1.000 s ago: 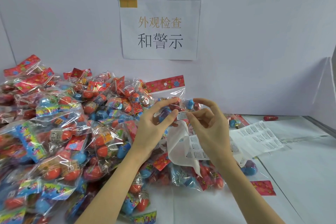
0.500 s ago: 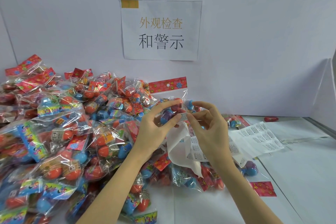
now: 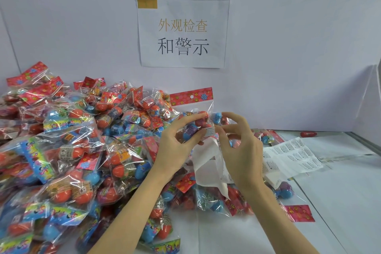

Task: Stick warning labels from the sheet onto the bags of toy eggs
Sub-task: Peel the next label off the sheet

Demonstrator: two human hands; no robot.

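My left hand point(image 3: 175, 146) grips a clear bag of toy eggs point(image 3: 198, 117) with a red flowered header, holding it up over the pile. A small white warning label point(image 3: 209, 131) lies against the front of the bag. My right hand point(image 3: 241, 150) has its fingers curled, and its thumb and a fingertip pinch the label's right edge. The label sheet point(image 3: 292, 154) lies on the table to the right. Its curled white end point(image 3: 206, 163) rises between my hands, partly hidden behind my right hand.
A big pile of bagged toy eggs point(image 3: 72, 150) covers the table's left half and reaches under my arms. A paper sign point(image 3: 183, 33) hangs on the back wall. A loose red egg point(image 3: 308, 134) lies far right, and a red header card point(image 3: 299, 212) lies near my right forearm.
My right hand brought the label up against the bag in my left hand. Both hands shifted only slightly.
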